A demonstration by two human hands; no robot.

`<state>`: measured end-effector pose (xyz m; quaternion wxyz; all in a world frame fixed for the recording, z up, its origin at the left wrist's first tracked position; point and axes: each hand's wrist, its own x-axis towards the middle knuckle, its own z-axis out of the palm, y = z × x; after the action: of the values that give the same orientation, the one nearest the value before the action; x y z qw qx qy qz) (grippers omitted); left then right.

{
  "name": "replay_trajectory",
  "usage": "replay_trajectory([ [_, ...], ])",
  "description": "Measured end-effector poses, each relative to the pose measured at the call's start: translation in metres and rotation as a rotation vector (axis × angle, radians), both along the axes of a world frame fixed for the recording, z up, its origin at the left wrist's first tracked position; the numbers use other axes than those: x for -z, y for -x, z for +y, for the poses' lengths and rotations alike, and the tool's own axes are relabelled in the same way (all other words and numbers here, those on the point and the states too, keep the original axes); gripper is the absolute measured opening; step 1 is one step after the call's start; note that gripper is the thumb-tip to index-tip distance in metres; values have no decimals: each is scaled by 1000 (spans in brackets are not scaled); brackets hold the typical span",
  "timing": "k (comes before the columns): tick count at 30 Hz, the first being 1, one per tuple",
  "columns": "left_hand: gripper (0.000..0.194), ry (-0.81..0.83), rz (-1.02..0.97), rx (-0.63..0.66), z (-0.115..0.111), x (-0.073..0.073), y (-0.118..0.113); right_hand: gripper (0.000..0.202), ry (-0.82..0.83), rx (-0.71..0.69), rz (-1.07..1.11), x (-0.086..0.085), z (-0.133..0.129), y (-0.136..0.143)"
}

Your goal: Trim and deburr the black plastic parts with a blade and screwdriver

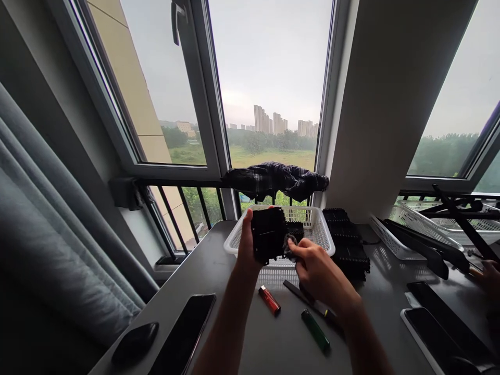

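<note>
My left hand is closed round the left edge of a black plastic part, holding it raised in front of the white basket. Pinched in my right hand is a small dark crumpled wad, perhaps cloth or wire wool, against the part's right edge. More black plastic shows just behind the wad. Below my hands on the table lie a red lighter, a green lighter and a thin dark tool, partly hidden by my right arm.
Stacked black plastic parts stand right of the basket. Further right are another white basket with long black pieces, phones and another person's hand. A phone and a mouse lie at left. Dark plaid cloth hangs on the railing.
</note>
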<state>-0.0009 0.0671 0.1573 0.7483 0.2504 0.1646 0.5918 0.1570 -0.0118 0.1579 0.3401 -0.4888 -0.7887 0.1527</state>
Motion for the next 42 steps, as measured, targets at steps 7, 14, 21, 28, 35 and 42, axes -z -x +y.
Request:
replay_trajectory([
  [7, 51, 18, 48, 77, -6, -4, 1, 48, -268, 218, 298, -8, 0, -14],
  [14, 46, 30, 213, 116, -30, 0, -37, 53, -203, 279, 18, 3, 12, 3],
  [21, 59, -130, 254, -54, -30, 5, -45, 51, -85, 326, 36, 1, 2, 19],
  [28, 58, -142, 150, -141, -20, 5, -32, 48, -23, 212, 66, 2, 2, 26],
  [35, 55, -107, 98, -182, -16, -6, -11, 41, 6, 222, -24, 4, -1, 37],
  [42, 60, -86, 108, -248, -11, 0, -15, 22, 69, 302, -99, 3, -9, 41],
])
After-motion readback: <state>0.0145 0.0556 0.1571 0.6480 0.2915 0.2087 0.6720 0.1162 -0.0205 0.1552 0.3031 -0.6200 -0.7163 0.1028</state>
